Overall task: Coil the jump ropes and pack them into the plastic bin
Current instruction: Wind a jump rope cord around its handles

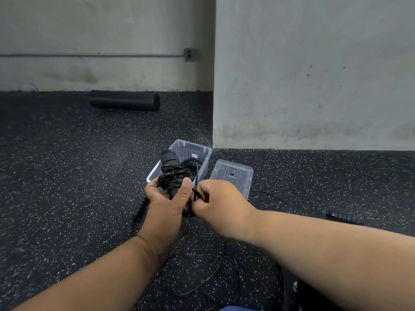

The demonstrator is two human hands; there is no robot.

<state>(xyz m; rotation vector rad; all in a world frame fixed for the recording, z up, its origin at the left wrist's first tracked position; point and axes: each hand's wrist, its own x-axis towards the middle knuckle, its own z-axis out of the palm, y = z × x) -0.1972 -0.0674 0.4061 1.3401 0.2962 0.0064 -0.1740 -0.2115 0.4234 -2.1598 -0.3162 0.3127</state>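
While my left hand [167, 202] clamps the coiled jump rope [174, 177] by its stiff handles above the plastic bin's [205, 163] near edge, my right hand [219, 202] pinches the thin, springy, slippery cord, which should be held at the wraps.

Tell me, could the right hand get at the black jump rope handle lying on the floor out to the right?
Probably not yet: the right hand pinches cord beside the coiled black rope bundle, though the floor toward the black ribbed handle looks unobstructed.
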